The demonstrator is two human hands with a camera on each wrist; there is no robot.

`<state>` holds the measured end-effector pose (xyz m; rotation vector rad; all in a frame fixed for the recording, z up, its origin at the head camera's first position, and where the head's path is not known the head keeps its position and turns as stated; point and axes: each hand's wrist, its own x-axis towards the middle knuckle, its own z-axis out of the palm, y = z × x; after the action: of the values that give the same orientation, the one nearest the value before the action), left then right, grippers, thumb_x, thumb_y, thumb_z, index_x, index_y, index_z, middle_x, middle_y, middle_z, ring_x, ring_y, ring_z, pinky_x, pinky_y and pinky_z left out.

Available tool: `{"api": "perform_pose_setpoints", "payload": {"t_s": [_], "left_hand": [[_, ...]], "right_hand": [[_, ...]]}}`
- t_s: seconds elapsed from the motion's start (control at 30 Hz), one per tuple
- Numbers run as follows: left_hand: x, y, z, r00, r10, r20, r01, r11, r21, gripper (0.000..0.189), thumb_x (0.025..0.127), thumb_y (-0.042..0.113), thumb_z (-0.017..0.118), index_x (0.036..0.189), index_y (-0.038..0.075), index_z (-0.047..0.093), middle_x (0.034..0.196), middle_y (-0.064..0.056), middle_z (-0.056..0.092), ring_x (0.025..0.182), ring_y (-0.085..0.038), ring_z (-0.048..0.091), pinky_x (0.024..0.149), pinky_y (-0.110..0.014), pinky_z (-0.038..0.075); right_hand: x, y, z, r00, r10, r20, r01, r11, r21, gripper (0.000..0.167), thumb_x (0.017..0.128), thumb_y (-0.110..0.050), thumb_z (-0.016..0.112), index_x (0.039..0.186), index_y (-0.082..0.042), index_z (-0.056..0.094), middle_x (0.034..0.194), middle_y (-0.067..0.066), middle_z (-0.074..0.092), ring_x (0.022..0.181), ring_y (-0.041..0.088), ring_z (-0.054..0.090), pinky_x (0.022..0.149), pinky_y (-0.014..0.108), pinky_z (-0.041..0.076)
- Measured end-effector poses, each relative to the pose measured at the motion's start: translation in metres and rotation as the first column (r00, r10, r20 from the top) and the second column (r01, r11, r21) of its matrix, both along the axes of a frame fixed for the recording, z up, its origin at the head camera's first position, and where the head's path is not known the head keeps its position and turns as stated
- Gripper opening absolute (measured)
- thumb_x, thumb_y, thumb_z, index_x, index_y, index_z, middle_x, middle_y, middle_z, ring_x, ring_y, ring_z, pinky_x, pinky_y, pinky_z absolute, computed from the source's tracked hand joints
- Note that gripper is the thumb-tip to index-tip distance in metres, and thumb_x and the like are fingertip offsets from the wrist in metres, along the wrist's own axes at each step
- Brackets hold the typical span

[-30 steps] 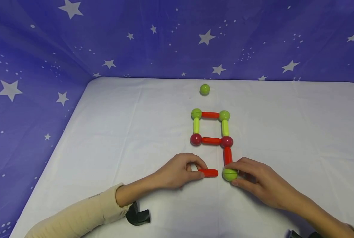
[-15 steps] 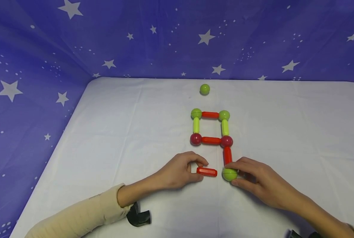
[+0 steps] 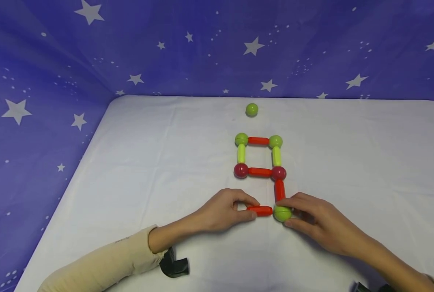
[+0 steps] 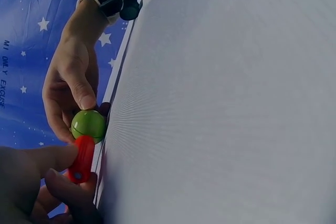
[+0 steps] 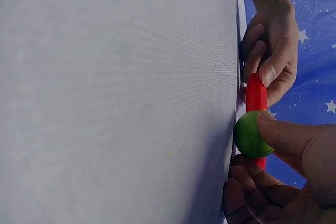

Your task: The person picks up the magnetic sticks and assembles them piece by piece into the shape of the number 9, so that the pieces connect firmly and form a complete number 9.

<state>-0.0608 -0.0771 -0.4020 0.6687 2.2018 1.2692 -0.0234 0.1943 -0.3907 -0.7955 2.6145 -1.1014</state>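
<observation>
Between thumb and fingers, my left hand [image 3: 220, 213] pinches a short red rod [image 3: 261, 211] that lies level and points right. Its free end is right at a green ball [image 3: 282, 213], which my right hand [image 3: 321, 223] holds by thumb and fingertips. From that ball another red rod [image 3: 280, 190] runs up to a dark red ball [image 3: 278, 173], the lower right corner of a square of rods and balls. In the left wrist view the pinched red rod [image 4: 82, 158] overlaps the green ball [image 4: 88, 124]. The right wrist view shows the green ball [image 5: 253, 134] under my right thumb.
The square has a second dark red ball [image 3: 241, 170] and two green balls on top, joined by red and yellow-green rods. A loose green ball [image 3: 251, 109] lies behind it on the white tablecloth [image 3: 147, 162]. A blue star-patterned cloth [image 3: 202, 48] rises at the back and left.
My left fingers loosened around the red rod, which turned slightly, then pinched it again. The rod has moved right up to the green ball. My right hand has stayed in place.
</observation>
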Motion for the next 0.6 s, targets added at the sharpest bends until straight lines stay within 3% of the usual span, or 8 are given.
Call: {"api": "perform_pose_setpoints", "payload": {"t_s": [0.2, 0.6], "left_hand": [[-0.002, 0.0021, -0.0009, 1.0, -0.003, 0.016, 0.003, 1.0, 0.023, 0.021, 0.091, 0.016, 0.072, 0.111, 0.016, 0.074, 0.089, 0.013, 0.065, 0.054, -0.012, 0.05, 0.052, -0.023, 0.039], [-0.0028, 0.0039, 0.001, 1.0, -0.011, 0.028, 0.01, 1.0, 0.021, 0.02, 0.091, 0.015, 0.072, 0.111, 0.015, 0.074, 0.081, 0.01, 0.063, 0.052, -0.013, 0.048, 0.051, -0.023, 0.038]], "right_hand": [[-0.0001, 0.0011, 0.0005, 1.0, 0.004, -0.002, -0.004, 1.0, -0.013, 0.037, 0.088, -0.019, 0.076, 0.123, -0.025, 0.066, 0.101, -0.017, 0.059, 0.084, 0.005, 0.054, 0.07, 0.024, 0.049], [-0.0002, 0.0008, -0.0001, 1.0, -0.001, 0.005, 0.001, 1.0, -0.001, 0.038, 0.088, -0.02, 0.076, 0.124, -0.025, 0.066, 0.101, -0.017, 0.059, 0.085, 0.005, 0.054, 0.071, 0.024, 0.049]]}}
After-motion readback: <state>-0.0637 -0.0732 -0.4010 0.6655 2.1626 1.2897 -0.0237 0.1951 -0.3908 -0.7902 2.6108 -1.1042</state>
